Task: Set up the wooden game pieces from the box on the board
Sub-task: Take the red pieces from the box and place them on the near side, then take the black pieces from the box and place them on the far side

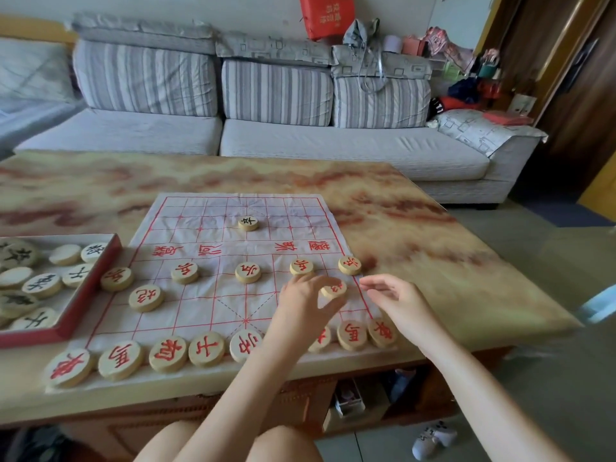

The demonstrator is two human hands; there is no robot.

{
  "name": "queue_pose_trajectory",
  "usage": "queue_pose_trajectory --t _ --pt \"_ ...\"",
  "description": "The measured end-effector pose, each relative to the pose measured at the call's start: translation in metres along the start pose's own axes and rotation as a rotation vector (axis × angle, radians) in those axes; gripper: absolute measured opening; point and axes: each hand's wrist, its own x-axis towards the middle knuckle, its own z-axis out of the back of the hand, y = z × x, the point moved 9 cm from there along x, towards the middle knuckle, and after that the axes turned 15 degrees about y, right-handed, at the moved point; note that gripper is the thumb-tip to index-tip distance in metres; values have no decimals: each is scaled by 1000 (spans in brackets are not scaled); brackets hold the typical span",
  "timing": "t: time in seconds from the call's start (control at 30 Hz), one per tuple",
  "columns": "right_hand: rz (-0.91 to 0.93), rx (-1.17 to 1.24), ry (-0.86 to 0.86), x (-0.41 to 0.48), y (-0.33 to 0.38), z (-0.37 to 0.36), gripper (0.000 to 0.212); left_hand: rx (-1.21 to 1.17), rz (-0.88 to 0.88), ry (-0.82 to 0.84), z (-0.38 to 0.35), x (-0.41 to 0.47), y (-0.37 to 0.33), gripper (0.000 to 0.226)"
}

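A white cloth board with a red grid lies on the table. Several round wooden pieces with red characters stand on it: a row along the near edge and more in the middle rows. One black-character piece sits on the far half. My left hand pinches a red-character piece at the board's right side, just above the cloth. My right hand hovers beside it, fingers spread, holding nothing. The red-rimmed box at the left holds several black-character pieces.
The marble-patterned table runs to an edge near my knees and on the right. A grey striped sofa stands behind it. Clutter fills the shelf under the table, and a white shoe lies on the floor.
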Motion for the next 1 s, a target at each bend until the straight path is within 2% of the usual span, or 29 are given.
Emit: queue_pose_trajectory --t 0.1,0.3,0.53,0.7,0.93,1.0 --pt "58 -1 36 15 23 -22 20 -39 83 -119 51 -21 28 24" --pt "170 -30 169 51 83 -97 20 -102 289 -289 138 -88 85 21" --pt "255 -50 346 81 159 -193 22 -98 478 -429 208 -162 139 21" --pt "277 -45 434 98 191 -250 21 -66 601 -510 243 -198 169 26" --pt "336 -91 498 124 214 -296 21 -24 665 -648 275 -207 188 28" --pt "332 -123 498 138 216 -304 23 -19 727 -615 282 -202 202 30"
